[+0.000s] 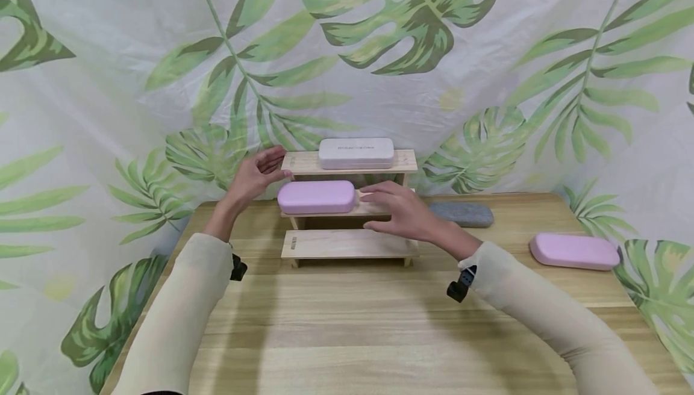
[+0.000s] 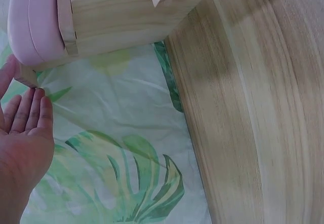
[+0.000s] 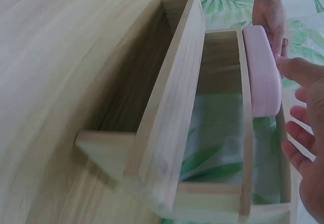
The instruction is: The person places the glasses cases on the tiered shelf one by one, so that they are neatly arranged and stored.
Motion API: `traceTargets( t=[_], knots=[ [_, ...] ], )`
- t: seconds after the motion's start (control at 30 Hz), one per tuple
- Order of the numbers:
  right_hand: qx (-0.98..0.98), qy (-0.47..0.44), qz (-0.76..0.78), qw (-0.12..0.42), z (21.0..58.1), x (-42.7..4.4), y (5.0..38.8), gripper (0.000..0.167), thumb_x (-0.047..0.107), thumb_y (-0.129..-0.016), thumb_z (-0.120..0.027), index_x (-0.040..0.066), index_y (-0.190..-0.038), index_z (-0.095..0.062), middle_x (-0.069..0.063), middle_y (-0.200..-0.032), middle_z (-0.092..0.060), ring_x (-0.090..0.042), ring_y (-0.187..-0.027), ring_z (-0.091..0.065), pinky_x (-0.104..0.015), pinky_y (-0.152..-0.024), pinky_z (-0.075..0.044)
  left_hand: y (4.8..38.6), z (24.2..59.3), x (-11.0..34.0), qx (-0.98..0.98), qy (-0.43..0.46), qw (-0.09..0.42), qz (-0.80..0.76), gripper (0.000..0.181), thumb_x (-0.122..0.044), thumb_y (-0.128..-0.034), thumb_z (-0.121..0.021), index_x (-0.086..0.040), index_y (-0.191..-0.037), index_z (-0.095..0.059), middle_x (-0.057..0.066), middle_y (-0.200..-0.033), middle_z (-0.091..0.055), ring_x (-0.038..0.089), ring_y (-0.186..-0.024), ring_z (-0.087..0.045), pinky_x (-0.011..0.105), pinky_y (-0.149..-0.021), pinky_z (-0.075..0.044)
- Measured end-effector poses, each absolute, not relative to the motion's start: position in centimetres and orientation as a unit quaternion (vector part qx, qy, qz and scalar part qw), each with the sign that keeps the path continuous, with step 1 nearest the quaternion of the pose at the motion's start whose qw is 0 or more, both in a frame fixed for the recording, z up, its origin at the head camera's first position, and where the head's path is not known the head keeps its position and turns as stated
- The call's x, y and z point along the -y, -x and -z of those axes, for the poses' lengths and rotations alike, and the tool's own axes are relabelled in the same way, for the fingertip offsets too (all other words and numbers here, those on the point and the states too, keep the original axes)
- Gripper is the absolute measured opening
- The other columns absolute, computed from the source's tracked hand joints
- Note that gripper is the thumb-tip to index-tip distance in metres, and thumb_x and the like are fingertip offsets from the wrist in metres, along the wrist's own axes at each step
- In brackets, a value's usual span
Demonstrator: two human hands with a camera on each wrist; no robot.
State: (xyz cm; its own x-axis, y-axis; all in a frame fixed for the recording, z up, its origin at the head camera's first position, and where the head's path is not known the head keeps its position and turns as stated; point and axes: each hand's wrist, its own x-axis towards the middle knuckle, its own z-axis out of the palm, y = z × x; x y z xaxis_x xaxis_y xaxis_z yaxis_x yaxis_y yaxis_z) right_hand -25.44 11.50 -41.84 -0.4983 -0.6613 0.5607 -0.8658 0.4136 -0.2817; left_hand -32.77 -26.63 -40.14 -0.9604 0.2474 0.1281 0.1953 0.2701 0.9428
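A small wooden three-tier stand [image 1: 349,244] is on the table. Toward the left end of its middle tier lies a pink glasses case [image 1: 316,197], seen in the right wrist view as a pink block [image 3: 261,72]. A white glasses case [image 1: 356,153] with small print lies on the top tier. My left hand [image 1: 256,175] is at the stand's left end, fingers extended beside the top tier; the left wrist view shows its fingertips [image 2: 36,93] by a wooden edge. Right of the pink case, my right hand [image 1: 403,211] hovers with fingers spread, holding nothing.
Behind my right wrist, a grey glasses case [image 1: 462,214] lies on the table. Another pink glasses case [image 1: 575,251] is near the table's right edge. A leaf-patterned cloth [image 1: 461,82] hangs behind the wooden table [image 1: 336,329].
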Motion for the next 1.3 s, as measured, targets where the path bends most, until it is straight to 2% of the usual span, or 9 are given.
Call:
traceTargets(
  t=[0.43,0.77,1.0,1.3],
  knots=[
    [0.785,-0.54,-0.259,0.16,40.4,-16.5,24.2,0.053,0.017,-0.077,-0.096,0.002,-0.124,-0.075,-0.019,-0.131,-0.07,-0.035,-0.121,-0.067,-0.053,-0.096,-0.06,33.5,39.8,27.5,-0.814,-0.147,0.056,-0.559,0.072,-0.019,-0.0997,-0.078,-0.008,-0.162,-0.044,0.013,-0.166,-0.044,0.028,-0.154,-0.04,0.042,-0.126,-0.038],
    [0.81,-0.518,-0.255,0.105,39.8,-20.5,23.3,0.052,0.022,-0.08,-0.095,0.009,-0.127,-0.076,-0.016,-0.134,-0.07,-0.034,-0.125,-0.066,-0.054,-0.096,-0.06,34.2,39.9,28.2,-0.826,-0.132,0.074,-0.543,0.067,-0.018,-0.1003,-0.077,-0.011,-0.16,-0.048,0.008,-0.165,-0.047,0.025,-0.153,-0.042,0.042,-0.126,-0.038],
    [0.834,-0.491,-0.244,0.052,39.1,-23.3,22.7,0.053,0.025,-0.082,-0.094,0.009,-0.13,-0.075,-0.013,-0.137,-0.069,-0.035,-0.128,-0.064,-0.058,-0.099,-0.058,34.0,39.4,28.3,-0.824,-0.132,0.09,-0.544,0.067,-0.02,-0.0996,-0.078,-0.012,-0.16,-0.049,0.007,-0.164,-0.047,0.025,-0.154,-0.041,0.042,-0.127,-0.037],
    [0.851,-0.47,-0.234,0.023,38.3,-26.8,21.9,0.057,0.021,-0.078,-0.095,0.012,-0.131,-0.074,-0.01,-0.133,-0.072,-0.035,-0.125,-0.066,-0.059,-0.095,-0.058,34.0,39.1,28.3,-0.822,-0.128,0.1,-0.546,0.068,-0.023,-0.0984,-0.08,-0.014,-0.159,-0.05,0.006,-0.164,-0.048,0.024,-0.154,-0.041,0.043,-0.126,-0.037]
  ],
)
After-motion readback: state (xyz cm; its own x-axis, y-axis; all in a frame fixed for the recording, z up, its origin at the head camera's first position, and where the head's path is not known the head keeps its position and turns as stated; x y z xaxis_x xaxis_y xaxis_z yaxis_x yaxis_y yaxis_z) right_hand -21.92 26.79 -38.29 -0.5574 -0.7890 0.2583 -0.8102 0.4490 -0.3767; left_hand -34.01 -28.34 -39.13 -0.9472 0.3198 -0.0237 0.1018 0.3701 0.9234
